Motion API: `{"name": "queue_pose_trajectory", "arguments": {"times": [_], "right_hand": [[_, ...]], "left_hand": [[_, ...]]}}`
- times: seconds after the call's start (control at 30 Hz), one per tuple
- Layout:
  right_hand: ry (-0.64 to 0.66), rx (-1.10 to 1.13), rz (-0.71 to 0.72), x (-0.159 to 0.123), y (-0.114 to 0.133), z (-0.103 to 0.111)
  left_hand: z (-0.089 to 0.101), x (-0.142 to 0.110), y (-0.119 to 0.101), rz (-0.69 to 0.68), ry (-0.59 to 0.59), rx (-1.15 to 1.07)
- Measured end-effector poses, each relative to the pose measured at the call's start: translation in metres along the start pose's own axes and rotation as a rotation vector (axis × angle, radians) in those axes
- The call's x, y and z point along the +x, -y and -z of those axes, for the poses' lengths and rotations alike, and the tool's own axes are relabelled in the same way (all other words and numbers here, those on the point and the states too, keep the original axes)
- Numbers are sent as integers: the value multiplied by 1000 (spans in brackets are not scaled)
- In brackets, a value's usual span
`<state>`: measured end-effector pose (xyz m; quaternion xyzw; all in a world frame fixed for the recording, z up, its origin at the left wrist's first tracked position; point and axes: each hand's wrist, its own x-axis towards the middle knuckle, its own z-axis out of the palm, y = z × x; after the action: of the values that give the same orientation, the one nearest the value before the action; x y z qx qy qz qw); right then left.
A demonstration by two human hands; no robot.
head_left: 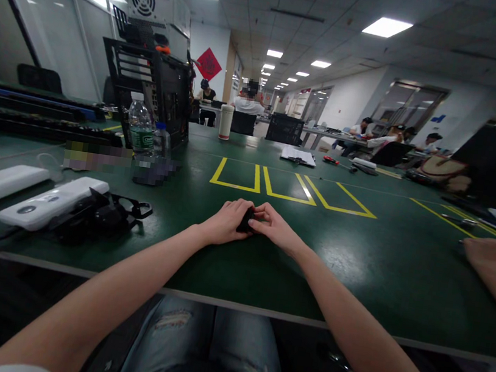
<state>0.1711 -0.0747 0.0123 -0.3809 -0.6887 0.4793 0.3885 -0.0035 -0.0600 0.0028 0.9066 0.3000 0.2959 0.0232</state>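
A small black object [245, 220] is held between my two hands, just above or on the green tabletop [218, 268]; its kind is hidden by the fingers. My left hand [228, 221] wraps round its left side. From the right, my right hand [272, 225] pinches it with thumb and fingertips. Beyond the hands, three yellow tape outlines [235, 186] mark the table.
To the left lie white power strips [54, 203], a black strapped item [99, 214] and water bottles [140, 128] beside an open computer case [169, 89]. A cup [225, 122], clipboard [297, 156] and screwdriver [338, 163] stand farther back. Another person's hand [494, 253] rests at right.
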Motion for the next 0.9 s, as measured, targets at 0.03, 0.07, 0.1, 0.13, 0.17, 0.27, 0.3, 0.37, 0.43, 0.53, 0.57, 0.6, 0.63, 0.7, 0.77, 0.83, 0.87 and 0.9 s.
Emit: {"name": "queue_pose_trajectory", "arguments": {"times": [0.03,0.07,0.1,0.13,0.17,0.27,0.3,0.37,0.43,0.53,0.57,0.6,0.63,0.7,0.77,0.83,0.87,0.9], "right_hand": [[-13,-4,-8,0,0,0],[-27,-4,-20,1,-1,-1],[-41,-2,-33,1,-1,-2],[-53,2,-45,2,-2,-3],[-62,5,-57,3,-2,-3],[-68,15,-99,4,-3,-4],[-59,17,-109,4,-3,-4],[-36,25,-123,3,-3,-3],[-10,26,-114,2,-2,-1],[23,32,-76,0,1,2],[35,45,-70,-1,1,2],[41,63,-73,-1,1,1],[38,85,-83,-2,1,0],[16,114,-105,-1,1,-2],[-15,113,-120,1,-1,-4],[-38,105,-134,2,-2,-5],[-47,104,-141,3,-3,-5],[-54,105,-148,4,-3,-5]], "left_hand": [[0,0,0,-5,-1,2],[0,0,0,-8,-2,5],[0,0,0,-9,-1,7],[0,0,0,-9,0,10],[-1,0,0,-7,-1,12],[-2,0,1,-7,-3,17],[-2,0,2,-7,-4,20],[-2,0,2,-6,-5,22],[-2,0,2,-6,-5,19],[-2,0,2,-2,-3,12],[-2,0,2,-1,-3,13],[-2,0,2,-2,-3,15],[-2,0,2,-3,-4,18],[-2,0,2,-9,-4,23],[-2,0,2,-9,-6,26],[-2,0,2,-7,-7,29],[-2,0,2,-7,-9,30],[-2,0,2,-7,-10,32]]}}
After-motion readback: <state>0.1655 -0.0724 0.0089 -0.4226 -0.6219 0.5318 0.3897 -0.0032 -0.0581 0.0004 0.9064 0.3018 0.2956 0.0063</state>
